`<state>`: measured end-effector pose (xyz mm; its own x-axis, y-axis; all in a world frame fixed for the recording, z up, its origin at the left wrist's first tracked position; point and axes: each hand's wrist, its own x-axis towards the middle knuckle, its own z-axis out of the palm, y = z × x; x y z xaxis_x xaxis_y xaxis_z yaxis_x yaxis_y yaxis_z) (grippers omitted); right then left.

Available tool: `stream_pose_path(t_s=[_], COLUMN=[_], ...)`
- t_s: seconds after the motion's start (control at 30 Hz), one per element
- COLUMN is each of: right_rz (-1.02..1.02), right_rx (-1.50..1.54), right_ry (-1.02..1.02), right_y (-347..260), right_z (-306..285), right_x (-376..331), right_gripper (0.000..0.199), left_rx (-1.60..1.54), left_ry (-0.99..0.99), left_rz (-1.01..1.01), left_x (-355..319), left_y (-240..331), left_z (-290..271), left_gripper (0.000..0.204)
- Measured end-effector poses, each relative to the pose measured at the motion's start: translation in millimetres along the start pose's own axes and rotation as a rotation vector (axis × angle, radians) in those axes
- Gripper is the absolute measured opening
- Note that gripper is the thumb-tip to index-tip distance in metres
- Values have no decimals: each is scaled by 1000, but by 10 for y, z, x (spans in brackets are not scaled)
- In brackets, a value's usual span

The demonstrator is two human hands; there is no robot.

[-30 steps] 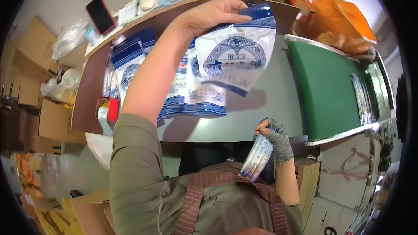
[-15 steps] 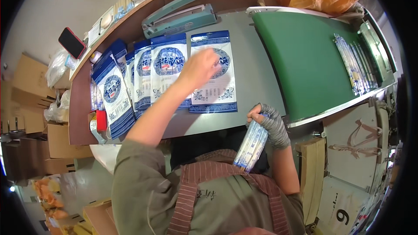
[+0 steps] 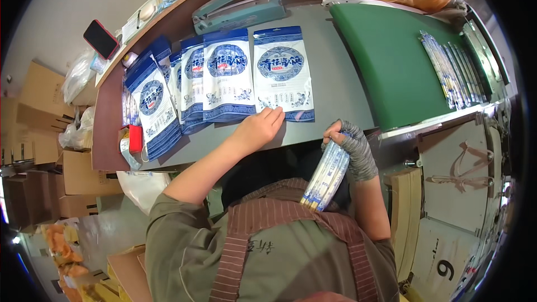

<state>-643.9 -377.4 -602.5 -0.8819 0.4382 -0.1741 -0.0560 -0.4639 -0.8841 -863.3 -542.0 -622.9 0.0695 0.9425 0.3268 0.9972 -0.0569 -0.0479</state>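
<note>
1. Green conveyor belt (image 3: 391, 61): we note it up and to the right of our right hand (image 3: 349, 144), carrying a row of slim packets (image 3: 453, 70) at its far end. It lies well apart from both hands and blocks nothing.
2. Grey table (image 3: 335, 86): our left hand (image 3: 258, 128) rests on its near edge. We judge that any pouch nudged toward us could slide off this edge into the lap.
3. Fanned row of blue-and-white pouches (image 3: 224, 75): it lies just beyond the left hand, each pouch overlapping the next. We judge that a careless pull could drag the neighbours along and break the row.
4. Rightmost pouch (image 3: 282, 72): the left hand, flat with fingers (image 3: 274, 114) together and holding nothing, touches its lower edge.
5. Teal heat sealer (image 3: 238, 11): it stands beyond the pouches, far from either hand, out of the way.
6. Bundle of slim packets (image 3: 327, 173): our right hand, gloved in grey, is closed around its top, below and right of the left hand. The bundle hangs over the apron (image 3: 291, 246), off the table; we judge that a loosened grip could let packets slip out and drop.
7. Phone (image 3: 102, 39) on the brown shelf (image 3: 106, 117): far left of the left hand.
8. Small red item (image 3: 135, 138): left of the left hand; kind unclear.
</note>
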Motion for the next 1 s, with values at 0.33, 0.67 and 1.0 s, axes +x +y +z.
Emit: stream_pose_path(t_s=[0.33,0.67,1.0], right_rz=[-19,-37,-20], right_rx=[-3,-11,-41], right_ry=[30,-24,-6], right_y=[-58,-29,25], right_z=[118,143,168], right_x=[-248,-299,-232], right_gripper=[19,22,23], left_rx=[-148,-205,-1081], left_ry=[-144,40,-237], left_rz=[-169,-138,-617], left_x=[72,-471,102], left_y=[142,485,11], left_z=[-92,-89,196], left_gripper=[44,22,19])
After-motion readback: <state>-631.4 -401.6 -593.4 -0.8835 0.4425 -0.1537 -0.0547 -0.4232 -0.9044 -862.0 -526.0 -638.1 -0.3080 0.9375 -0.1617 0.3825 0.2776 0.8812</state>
